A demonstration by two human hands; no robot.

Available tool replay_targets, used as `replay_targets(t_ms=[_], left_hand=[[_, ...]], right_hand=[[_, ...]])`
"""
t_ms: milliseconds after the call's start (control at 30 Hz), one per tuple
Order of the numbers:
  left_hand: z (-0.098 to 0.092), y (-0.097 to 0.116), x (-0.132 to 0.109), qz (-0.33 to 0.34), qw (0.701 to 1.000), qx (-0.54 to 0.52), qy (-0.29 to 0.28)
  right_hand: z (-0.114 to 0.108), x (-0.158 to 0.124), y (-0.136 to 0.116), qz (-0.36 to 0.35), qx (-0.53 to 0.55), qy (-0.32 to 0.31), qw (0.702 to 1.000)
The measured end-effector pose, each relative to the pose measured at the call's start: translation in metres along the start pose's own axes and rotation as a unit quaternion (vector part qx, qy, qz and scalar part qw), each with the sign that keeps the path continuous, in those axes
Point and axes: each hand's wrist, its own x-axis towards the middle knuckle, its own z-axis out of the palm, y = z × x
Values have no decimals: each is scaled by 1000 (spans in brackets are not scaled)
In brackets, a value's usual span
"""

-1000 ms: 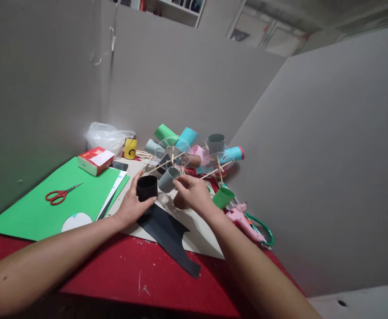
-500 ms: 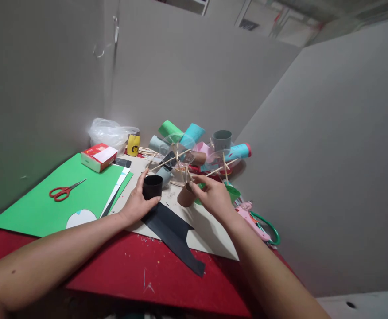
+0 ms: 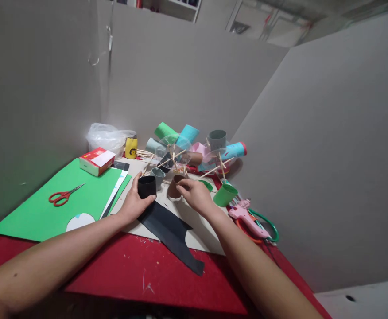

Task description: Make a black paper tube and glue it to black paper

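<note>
My left hand (image 3: 137,200) is wrapped round a short black paper tube (image 3: 147,188), thumb at its lower right and fingers behind it. My right hand (image 3: 195,194) pinches the rim of a brown cardboard tube (image 3: 173,190) that leans slightly. Between the two tubes and a little behind stands a grey-blue cup (image 3: 158,178). Thin wooden sticks (image 3: 173,160) and clear plastic discs (image 3: 184,144) form a frame behind my hands. A green cup (image 3: 225,195) is to the right of my right hand. A cut black paper sheet (image 3: 167,230) lies in front of the black tube.
Red-handled scissors (image 3: 63,196) and a red tissue pack (image 3: 97,161) lie on green card (image 3: 37,208) at left. A pink glue gun (image 3: 250,221) is at right. Coloured tubes (image 3: 188,135) and a yellow can (image 3: 131,147) stand behind. Grey walls (image 3: 180,88) enclose the red table (image 3: 114,270).
My right hand has moved left and brought the brown tube closer to the black one. The grey-blue cup now stands more upright. The view has shifted slightly.
</note>
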Motion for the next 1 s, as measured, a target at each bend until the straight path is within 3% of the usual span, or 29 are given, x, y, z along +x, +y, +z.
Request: replay_targets(t_ms=[200, 367, 500, 700, 867, 1000], left_hand=[[-1, 0, 0, 17, 999, 40, 2], [-1, 1, 1, 33, 998, 55, -8], [0, 4, 0, 32, 998, 56, -16], [2, 7, -3, 19, 998, 42, -41], [1, 5, -4, 35, 996, 67, -55], [1, 3, -3, 50, 993, 81, -64]], right_hand=[[18, 28, -18, 3, -5, 16, 1000], [12, 10, -11, 2, -14, 68, 998], [-16, -36, 22, 57, -64, 88, 992], [-64, -101, 92, 213, -165, 69, 961], [-61, -118, 123, 267, -163, 13, 950], [-50, -119, 132, 284, -109, 37, 952]])
